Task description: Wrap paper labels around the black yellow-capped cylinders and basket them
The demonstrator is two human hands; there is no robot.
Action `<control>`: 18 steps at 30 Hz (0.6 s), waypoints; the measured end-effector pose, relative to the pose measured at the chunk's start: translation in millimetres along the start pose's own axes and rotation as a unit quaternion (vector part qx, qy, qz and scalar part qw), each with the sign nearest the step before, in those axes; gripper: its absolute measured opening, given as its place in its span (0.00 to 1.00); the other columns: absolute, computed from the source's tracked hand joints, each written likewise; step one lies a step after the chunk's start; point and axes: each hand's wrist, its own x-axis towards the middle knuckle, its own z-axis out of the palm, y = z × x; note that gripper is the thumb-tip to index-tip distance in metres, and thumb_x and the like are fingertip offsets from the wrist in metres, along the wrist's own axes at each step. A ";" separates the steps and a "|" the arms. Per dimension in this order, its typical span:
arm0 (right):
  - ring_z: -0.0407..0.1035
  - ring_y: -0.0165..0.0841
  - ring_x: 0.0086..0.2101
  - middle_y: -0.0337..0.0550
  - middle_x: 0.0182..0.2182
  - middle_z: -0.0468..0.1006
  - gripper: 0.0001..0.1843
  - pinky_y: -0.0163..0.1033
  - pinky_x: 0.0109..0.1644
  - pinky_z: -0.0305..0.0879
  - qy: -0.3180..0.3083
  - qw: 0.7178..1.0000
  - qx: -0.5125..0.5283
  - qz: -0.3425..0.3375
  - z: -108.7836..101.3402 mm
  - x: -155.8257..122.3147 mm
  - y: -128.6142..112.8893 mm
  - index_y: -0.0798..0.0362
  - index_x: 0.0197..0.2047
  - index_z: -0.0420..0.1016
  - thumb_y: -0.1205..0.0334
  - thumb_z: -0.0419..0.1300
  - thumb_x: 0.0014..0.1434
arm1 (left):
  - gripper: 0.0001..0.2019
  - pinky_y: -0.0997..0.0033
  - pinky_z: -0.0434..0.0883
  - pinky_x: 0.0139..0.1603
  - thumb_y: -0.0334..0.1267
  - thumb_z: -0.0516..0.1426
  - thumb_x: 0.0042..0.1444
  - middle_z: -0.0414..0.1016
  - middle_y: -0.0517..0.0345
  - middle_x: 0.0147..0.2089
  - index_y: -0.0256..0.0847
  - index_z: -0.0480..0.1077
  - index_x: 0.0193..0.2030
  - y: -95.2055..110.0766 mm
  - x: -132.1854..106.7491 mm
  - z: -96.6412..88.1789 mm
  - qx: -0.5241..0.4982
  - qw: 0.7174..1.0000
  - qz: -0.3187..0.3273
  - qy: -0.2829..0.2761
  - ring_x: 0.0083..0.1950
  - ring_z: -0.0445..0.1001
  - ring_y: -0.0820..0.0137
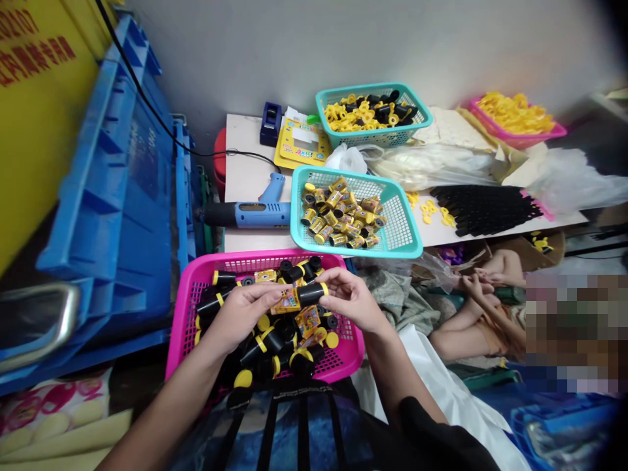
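Note:
Over a pink basket (177, 320) on my lap, my two hands hold a small black cylinder (310, 294) with a yellow end and a printed yellow label (286, 301). My left hand (240, 311) pinches the label between thumb and fingers. At the yellow end, my right hand (352, 299) grips the cylinder. The label meets the cylinder's left end; whether it is around it I cannot tell. Below lie more black cylinders (275, 340) with yellow rings and loose printed labels (308, 320).
On the table, a teal basket (400, 245) holds labelled cylinders beside a blue heat gun (262, 214). Behind are another teal basket (343, 137) and a pink basket of yellow parts (515, 114). Blue crates (112, 163) stand left. Another person's legs (466, 333) are at right.

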 end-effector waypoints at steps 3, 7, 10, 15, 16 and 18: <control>0.67 0.28 0.28 0.38 0.30 0.74 0.17 0.35 0.34 0.66 -0.020 0.999 -0.030 0.012 0.0 -0.3 -0.8 0.51 0.43 0.74 0.57 0.69 0.50 | 0.13 0.59 0.71 0.54 0.48 0.63 0.50 0.83 0.50 0.42 0.43 0.81 0.37 4.7 -0.4 0.6 0.023 1.000 0.004 -0.011 0.47 0.78 0.57; 0.71 0.32 0.36 0.42 0.39 0.74 0.15 0.39 0.41 0.68 -0.010 0.995 -0.085 -0.055 5.5 2.1 -1.8 0.49 0.42 0.76 0.59 0.69 0.50 | 0.16 0.60 0.72 0.53 0.49 0.63 0.49 0.83 0.51 0.43 0.42 0.81 0.40 8.7 -1.4 3.9 0.008 0.999 -0.018 -0.030 0.47 0.79 0.58; 0.70 0.36 0.44 0.45 0.42 0.74 0.16 0.43 0.48 0.67 -0.014 0.985 -0.125 -0.116 12.2 5.3 4.5 0.48 0.41 0.77 0.59 0.71 0.49 | 0.17 0.62 0.75 0.48 0.44 0.67 0.44 0.82 0.52 0.44 0.42 0.80 0.42 6.9 -2.9 8.4 -0.023 0.999 -0.028 -0.028 0.45 0.79 0.59; 0.67 0.38 0.50 0.46 0.50 0.71 0.22 0.44 0.53 0.64 -0.034 0.995 0.079 -0.045 29.9 8.4 25.4 0.46 0.50 0.73 0.46 0.64 0.55 | 0.16 0.62 0.75 0.49 0.37 0.69 0.38 0.82 0.54 0.42 0.40 0.79 0.37 4.3 -5.4 19.3 -0.069 0.997 -0.021 0.010 0.44 0.79 0.62; 0.68 0.38 0.49 0.46 0.50 0.72 0.24 0.44 0.51 0.66 -0.044 0.990 0.136 -0.008 34.5 8.7 28.7 0.46 0.52 0.72 0.44 0.62 0.56 | 0.16 0.62 0.75 0.49 0.37 0.70 0.37 0.82 0.54 0.41 0.40 0.79 0.37 4.8 -5.7 21.4 -0.078 0.997 -0.021 0.018 0.44 0.79 0.62; 0.70 0.38 0.46 0.46 0.47 0.74 0.27 0.43 0.47 0.68 -0.059 0.974 0.217 0.041 43.3 8.8 33.0 0.47 0.51 0.71 0.41 0.63 0.53 | 0.15 0.63 0.75 0.49 0.36 0.70 0.36 0.83 0.55 0.40 0.40 0.79 0.35 6.7 -6.1 24.3 -0.082 0.996 -0.018 0.033 0.43 0.79 0.63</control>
